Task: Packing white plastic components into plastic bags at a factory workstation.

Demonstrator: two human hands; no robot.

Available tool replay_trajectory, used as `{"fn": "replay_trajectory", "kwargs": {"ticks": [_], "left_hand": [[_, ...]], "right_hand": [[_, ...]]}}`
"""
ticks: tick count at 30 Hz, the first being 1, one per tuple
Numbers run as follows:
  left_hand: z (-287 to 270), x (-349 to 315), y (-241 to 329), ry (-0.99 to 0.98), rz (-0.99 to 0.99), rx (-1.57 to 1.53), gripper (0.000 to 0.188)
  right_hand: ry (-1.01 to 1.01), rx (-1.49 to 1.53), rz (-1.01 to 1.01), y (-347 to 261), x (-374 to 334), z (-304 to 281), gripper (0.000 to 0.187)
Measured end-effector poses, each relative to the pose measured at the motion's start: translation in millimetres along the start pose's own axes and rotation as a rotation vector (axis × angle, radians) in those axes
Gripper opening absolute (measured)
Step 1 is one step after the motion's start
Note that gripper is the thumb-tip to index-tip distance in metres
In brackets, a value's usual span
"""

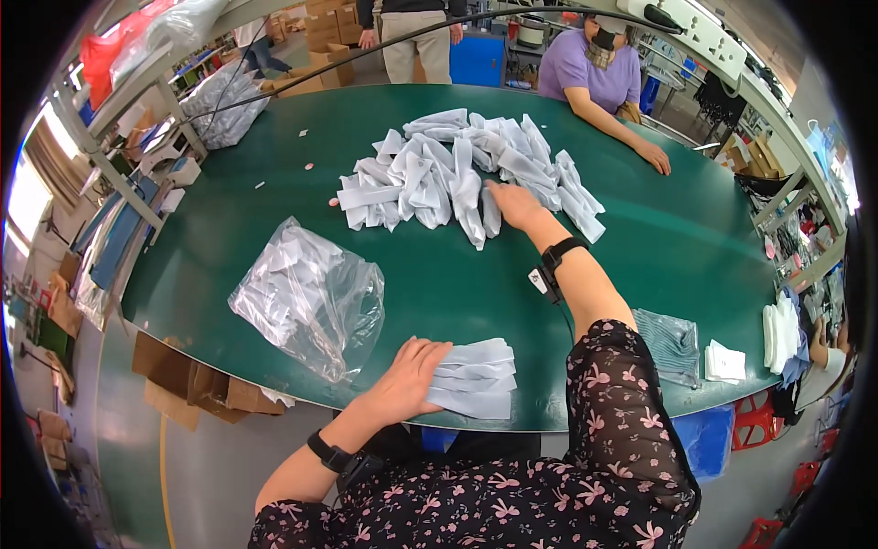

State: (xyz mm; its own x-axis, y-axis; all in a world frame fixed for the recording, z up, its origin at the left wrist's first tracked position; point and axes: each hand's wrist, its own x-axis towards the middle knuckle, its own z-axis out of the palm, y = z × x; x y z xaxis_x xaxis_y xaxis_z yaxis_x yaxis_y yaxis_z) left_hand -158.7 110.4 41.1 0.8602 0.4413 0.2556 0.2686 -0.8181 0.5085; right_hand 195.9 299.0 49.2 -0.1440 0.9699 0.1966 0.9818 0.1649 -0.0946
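A loose heap of light grey fabric strips (pixel 425 174) lies toward the far middle of the green table. My right hand (pixel 516 205) reaches out to the near side of this heap, its fingers closed at the top of one fabric strip (pixel 491 212). Close to the table's near edge, several similar strips lie side by side in a flat stack (pixel 480 377). On the left end of that stack rests my left hand (pixel 405 379), palm down with its fingers stretched out. The undersides of both hands are hidden.
Left of the stack lies a clear plastic bag (pixel 315 293) filled with grey pieces. A striped packet (pixel 668 346) and small white cards (pixel 724 361) lie at the right. A co-worker's arm (pixel 611 119) rests on the far right of the table (pixel 219 201). Cardboard boxes (pixel 197 380) stand below the left edge.
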Motion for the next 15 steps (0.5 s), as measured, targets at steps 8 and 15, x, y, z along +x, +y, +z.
{"fn": "replay_trajectory", "kwargs": {"ticks": [8, 15], "left_hand": [[-7, 4, -1, -0.041, -0.025, 0.024, 0.087], [-17, 19, 9, 0.073, -0.022, 0.11, 0.089]], "right_hand": [[-0.056, 0.195, 0.081, -21, -95, -18, 0.015], [-0.147, 0.542, -0.096, -91, -161, -32, 0.018]]}}
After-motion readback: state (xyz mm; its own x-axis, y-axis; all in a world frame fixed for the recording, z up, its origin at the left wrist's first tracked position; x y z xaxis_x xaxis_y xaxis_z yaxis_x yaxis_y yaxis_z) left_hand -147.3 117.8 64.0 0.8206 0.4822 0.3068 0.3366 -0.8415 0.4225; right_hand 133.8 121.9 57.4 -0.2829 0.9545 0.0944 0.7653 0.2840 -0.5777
